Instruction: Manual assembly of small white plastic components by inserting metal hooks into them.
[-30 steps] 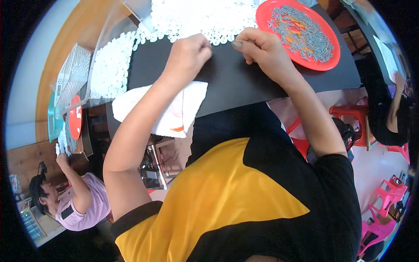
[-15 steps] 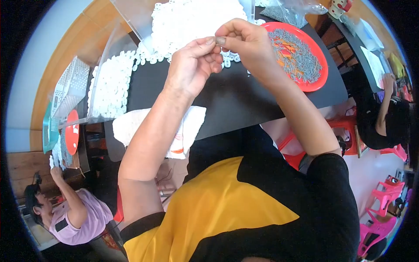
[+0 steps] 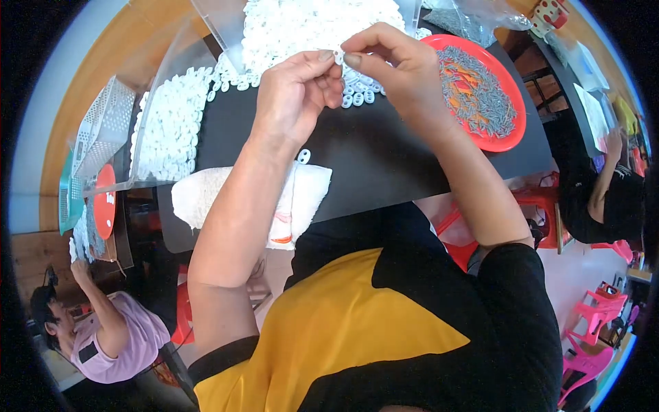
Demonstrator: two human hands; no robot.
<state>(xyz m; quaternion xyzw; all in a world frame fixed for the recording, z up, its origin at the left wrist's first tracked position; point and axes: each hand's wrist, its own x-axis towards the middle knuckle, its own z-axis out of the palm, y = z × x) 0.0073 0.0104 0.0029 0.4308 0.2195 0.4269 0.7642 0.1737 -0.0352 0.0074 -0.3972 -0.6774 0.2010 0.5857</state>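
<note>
- Two hands up over the far middle of the black table (image 3: 384,158): left hand (image 3: 295,96) and right hand (image 3: 395,69) meet fingertip to fingertip, both pinched narrow on one small white ring piece (image 3: 338,56). Can't tell if anything else is in there w/ it, too tiny.
- Risk imo: that piece is held only by fingertips, in the air, so one slip and it drops into the heap of identical white pieces (image 3: 309,27) right under the hands. Good luck telling which one it was.
- One stray white piece (image 3: 304,156) already sits alone on the black top near the left forearm; an arm sweep could knock it off the near edge.
- The white cloth (image 3: 302,199) hangs over the near edge under the left forearm, prob slides if the arm drags.
- Containers: red plate (image 3: 515,130) at the far right of the table, full of small grey bits w/ some orange mixed in. It's close to the right wrist, so an elbow nudge could spill it.
- Clear tray (image 3: 147,123) at the far left corner holds more white pieces, piled close to its rim.
- White mesh basket (image 3: 103,130) left of the table, contents not visible from here.
</note>
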